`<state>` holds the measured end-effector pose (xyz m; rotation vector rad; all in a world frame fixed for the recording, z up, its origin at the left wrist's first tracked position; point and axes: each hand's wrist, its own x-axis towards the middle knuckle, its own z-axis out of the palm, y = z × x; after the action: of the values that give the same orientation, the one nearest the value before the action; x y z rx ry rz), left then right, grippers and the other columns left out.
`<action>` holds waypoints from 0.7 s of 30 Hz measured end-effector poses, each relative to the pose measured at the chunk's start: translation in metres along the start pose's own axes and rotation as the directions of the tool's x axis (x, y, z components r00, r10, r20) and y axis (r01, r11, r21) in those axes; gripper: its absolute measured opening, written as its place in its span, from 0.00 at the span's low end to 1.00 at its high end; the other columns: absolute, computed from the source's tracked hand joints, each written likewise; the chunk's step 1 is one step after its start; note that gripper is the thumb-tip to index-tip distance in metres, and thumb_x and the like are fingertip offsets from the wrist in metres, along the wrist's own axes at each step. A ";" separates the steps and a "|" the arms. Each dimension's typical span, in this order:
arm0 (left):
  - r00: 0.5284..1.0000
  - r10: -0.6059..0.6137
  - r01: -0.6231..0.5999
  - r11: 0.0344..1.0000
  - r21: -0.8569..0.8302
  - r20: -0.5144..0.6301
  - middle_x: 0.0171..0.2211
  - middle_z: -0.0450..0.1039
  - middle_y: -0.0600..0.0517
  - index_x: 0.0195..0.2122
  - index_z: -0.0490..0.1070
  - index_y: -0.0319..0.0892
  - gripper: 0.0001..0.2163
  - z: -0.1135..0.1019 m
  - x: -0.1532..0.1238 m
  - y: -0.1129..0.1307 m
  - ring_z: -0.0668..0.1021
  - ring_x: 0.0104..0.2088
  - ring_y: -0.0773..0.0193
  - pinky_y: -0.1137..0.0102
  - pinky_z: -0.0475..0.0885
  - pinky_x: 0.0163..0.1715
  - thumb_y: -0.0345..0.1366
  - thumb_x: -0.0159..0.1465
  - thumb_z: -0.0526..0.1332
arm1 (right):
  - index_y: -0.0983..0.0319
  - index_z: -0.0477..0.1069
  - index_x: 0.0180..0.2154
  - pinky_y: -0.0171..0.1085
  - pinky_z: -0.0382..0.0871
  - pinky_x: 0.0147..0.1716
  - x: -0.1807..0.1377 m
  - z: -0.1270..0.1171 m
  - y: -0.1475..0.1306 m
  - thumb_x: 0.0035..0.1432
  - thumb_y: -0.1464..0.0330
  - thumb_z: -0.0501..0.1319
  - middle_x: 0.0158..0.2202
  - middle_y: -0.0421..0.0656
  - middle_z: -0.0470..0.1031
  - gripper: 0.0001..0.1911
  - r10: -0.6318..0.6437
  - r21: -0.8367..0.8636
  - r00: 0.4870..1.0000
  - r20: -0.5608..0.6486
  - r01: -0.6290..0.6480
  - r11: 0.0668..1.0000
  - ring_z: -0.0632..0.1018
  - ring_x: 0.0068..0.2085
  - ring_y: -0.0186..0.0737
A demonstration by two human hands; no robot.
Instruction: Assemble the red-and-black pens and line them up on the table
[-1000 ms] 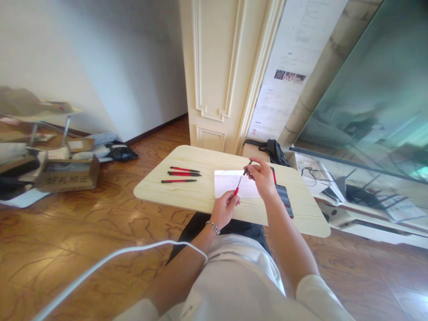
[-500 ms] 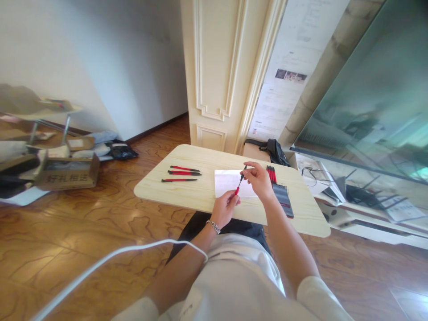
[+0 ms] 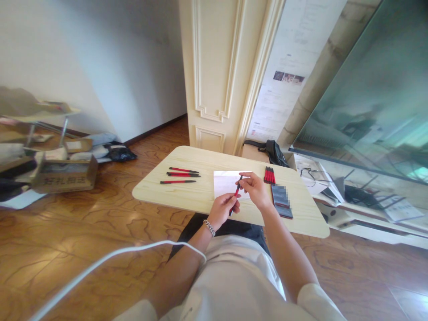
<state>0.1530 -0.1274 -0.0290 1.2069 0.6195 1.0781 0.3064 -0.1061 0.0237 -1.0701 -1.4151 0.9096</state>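
I hold one red and black pen between both hands over the near edge of a pale wooden table. My left hand, with a bracelet at the wrist, is closed round the pen's lower end. My right hand pinches its upper end. Under the pen lies a white sheet of paper. Three more red and black pens lie side by side on the table's left. To the right, a bundle of red pens pokes out of a dark box.
A cream pillar and a dark bag stand behind the table. A glass panel and a low shelf with cables are to the right. A cardboard box and clutter sit on the wooden floor at left. A white cable crosses my lap.
My right hand has slid down the pen toward my left hand, and both hands have drawn closer together. The pen now looks shorter and pushed together.
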 end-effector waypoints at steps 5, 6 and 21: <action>0.992 -0.090 0.106 0.978 -0.181 0.091 0.26 0.71 0.51 0.39 0.72 0.36 0.15 0.007 -0.006 0.009 0.73 0.21 0.70 0.74 0.66 0.22 0.44 0.60 0.61 | 0.61 0.70 0.43 0.34 0.63 0.25 -0.006 0.001 -0.003 0.53 0.59 0.61 0.33 0.45 0.78 0.17 0.014 0.052 0.998 -0.055 -0.011 0.999 0.74 0.29 0.36; 0.992 -0.094 0.107 0.978 -0.176 0.080 0.26 0.72 0.50 0.39 0.72 0.36 0.15 0.008 -0.006 0.010 0.73 0.22 0.70 0.74 0.66 0.22 0.44 0.60 0.61 | 0.61 0.70 0.43 0.34 0.62 0.25 -0.007 0.002 -0.004 0.53 0.59 0.62 0.33 0.45 0.77 0.17 0.018 0.064 0.997 -0.078 -0.013 0.998 0.73 0.29 0.36; 0.980 -0.126 0.117 0.991 -0.063 -0.156 0.26 0.76 0.50 0.33 0.71 0.37 0.15 0.011 -0.009 0.008 0.79 0.26 0.63 0.67 0.75 0.30 0.43 0.52 0.69 | 0.62 0.69 0.25 0.33 0.58 0.23 -0.017 0.018 0.006 0.50 0.52 0.62 0.21 0.38 0.69 0.19 0.091 -0.022 0.969 -0.231 -0.099 0.995 0.66 0.23 0.31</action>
<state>0.1558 -0.1399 -0.0195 1.0293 0.7735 1.0877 0.2897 -0.1202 0.0103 -1.2358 -1.1994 0.8034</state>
